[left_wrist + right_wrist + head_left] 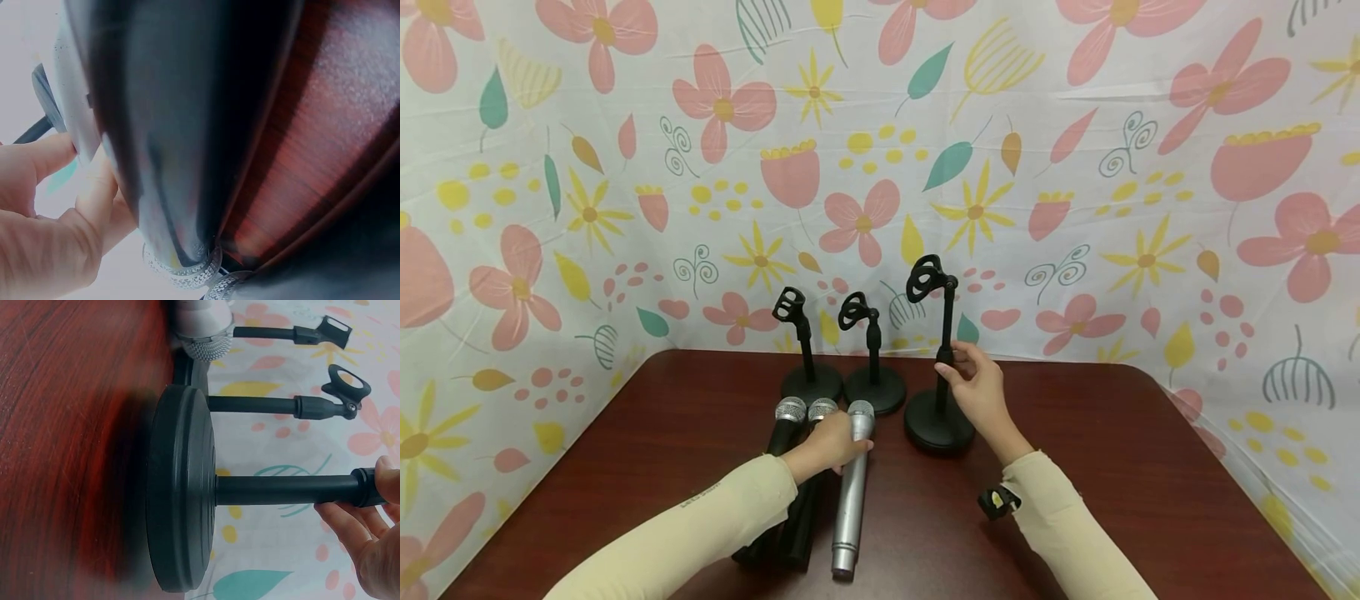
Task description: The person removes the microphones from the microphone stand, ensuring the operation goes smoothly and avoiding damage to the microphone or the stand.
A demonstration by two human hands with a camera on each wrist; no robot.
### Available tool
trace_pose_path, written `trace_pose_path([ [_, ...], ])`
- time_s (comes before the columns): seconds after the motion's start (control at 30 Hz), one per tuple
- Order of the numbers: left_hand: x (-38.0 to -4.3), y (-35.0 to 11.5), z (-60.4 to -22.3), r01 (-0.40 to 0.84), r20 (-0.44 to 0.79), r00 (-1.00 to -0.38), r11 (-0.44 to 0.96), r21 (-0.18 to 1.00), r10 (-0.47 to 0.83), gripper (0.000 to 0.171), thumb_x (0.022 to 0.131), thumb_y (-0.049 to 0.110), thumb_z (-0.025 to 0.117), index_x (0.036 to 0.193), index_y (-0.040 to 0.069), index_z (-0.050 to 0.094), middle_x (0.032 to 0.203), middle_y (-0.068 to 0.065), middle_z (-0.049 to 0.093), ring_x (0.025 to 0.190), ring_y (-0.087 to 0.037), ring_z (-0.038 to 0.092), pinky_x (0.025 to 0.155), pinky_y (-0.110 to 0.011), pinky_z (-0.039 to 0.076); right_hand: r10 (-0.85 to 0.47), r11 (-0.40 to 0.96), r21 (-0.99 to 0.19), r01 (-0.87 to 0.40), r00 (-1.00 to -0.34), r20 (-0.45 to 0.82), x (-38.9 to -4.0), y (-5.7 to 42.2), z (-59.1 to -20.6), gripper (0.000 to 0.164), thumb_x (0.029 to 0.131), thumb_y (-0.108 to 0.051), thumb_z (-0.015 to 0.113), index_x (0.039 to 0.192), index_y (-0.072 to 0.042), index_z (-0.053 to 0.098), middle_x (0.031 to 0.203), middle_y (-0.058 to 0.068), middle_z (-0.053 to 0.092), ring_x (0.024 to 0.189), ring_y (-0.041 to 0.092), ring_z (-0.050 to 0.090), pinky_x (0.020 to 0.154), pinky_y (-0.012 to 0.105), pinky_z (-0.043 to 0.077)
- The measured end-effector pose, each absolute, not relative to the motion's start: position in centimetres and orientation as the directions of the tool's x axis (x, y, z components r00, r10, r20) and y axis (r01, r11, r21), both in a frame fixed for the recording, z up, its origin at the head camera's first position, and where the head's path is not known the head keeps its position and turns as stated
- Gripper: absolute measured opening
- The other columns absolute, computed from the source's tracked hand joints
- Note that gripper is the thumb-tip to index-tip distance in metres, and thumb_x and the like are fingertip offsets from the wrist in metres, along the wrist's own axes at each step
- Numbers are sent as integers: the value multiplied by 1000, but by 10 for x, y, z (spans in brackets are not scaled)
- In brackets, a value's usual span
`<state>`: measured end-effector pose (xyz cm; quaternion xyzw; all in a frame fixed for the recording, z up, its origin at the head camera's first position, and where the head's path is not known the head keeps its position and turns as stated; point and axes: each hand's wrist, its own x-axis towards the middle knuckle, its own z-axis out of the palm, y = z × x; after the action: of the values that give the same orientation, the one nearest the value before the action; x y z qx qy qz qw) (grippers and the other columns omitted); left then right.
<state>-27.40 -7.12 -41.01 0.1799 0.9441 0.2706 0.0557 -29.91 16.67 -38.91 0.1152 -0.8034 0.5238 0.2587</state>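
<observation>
My left hand point(832, 443) pinches the silver microphone point(850, 508) below its mesh head, thumb on one side and fingers on the other. Two black microphones point(797, 533) lie side by side just left of it, partly under my left hand and sleeve. With my right hand point(979, 387) I grip the pole of the tallest black microphone stand point(942, 421), thumb and fingers around the collar partway up. In the right wrist view the round base point(181, 487) of that stand shows close to the tabletop. Its clip point(927, 279) at the top holds nothing.
Two shorter black microphone stands, a left one point(808, 379) and a middle one point(875, 383), stand at the back of the dark red-brown table point(1075, 467), their clips without microphones. A flower-patterned cloth point(865, 125) hangs behind and along both sides.
</observation>
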Motion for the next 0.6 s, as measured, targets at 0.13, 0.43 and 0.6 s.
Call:
trace_pose_path([
  [0.13,-274,-70,-410,294,-21,-934,802,520,356,31,89,19,70,70,-3,57,53,-12,57,39,-19,61,43,-23,49,84,426,-778,-462,-836,542,-299,167,-390,37,85,-5,72,120,4,61,104,20,65,95,31,64,84,46,52],
  [0.43,-274,-67,-412,266,-15,-950,832,488,313,56,89,20,69,115,-25,48,90,-34,62,37,-15,58,47,-24,50,84,415,-781,-467,-835,544,-299,167,-393,36,85,-4,73,118,3,62,104,20,65,95,31,65,85,46,52],
  [0.6,-273,-68,-409,278,4,-948,823,496,318,62,89,18,69,121,-28,42,116,-43,52,37,-14,56,46,-24,49,89,414,-783,-465,-835,543,-300,167,-392,35,84,-4,73,117,4,62,104,20,65,95,31,65,85,46,52],
])
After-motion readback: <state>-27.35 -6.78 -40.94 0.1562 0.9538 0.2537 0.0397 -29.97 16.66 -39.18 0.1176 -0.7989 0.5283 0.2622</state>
